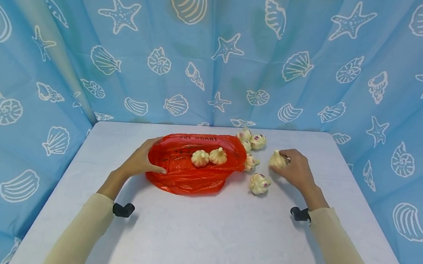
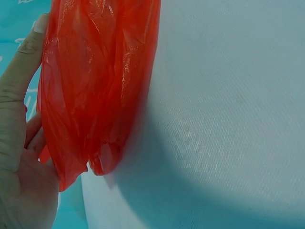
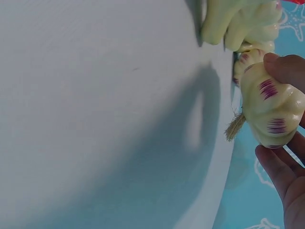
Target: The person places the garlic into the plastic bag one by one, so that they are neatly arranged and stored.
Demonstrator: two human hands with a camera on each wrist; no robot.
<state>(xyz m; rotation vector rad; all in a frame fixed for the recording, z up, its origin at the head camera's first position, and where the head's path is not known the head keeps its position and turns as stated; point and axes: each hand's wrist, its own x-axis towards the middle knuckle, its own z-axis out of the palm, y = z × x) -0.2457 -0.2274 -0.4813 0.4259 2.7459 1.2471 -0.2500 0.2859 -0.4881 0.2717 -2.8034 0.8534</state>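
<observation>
A red plastic bag [image 1: 188, 183] lies with its mouth open on the table, two garlic bulbs [image 1: 218, 156] inside. My left hand [image 1: 139, 157] holds the bag's left end, thumb at the front rim and fingers round the back. In the left wrist view, the crinkled bag [image 2: 95, 86] hides most of those fingers. Right of the bag, my right hand [image 1: 298, 169] pinches a garlic bulb [image 1: 277, 159] between thumb and fingers. The right wrist view shows that bulb [image 3: 271, 102] with purple streaks and a tuft of dry roots.
Between bag and right hand, a loose garlic bulb [image 1: 259, 184] lies on the white table [image 1: 210, 232]. Several more bulbs [image 1: 258, 141] cluster against the bag's right end. A blue curtain [image 1: 216, 82] with shell prints surrounds the back and sides.
</observation>
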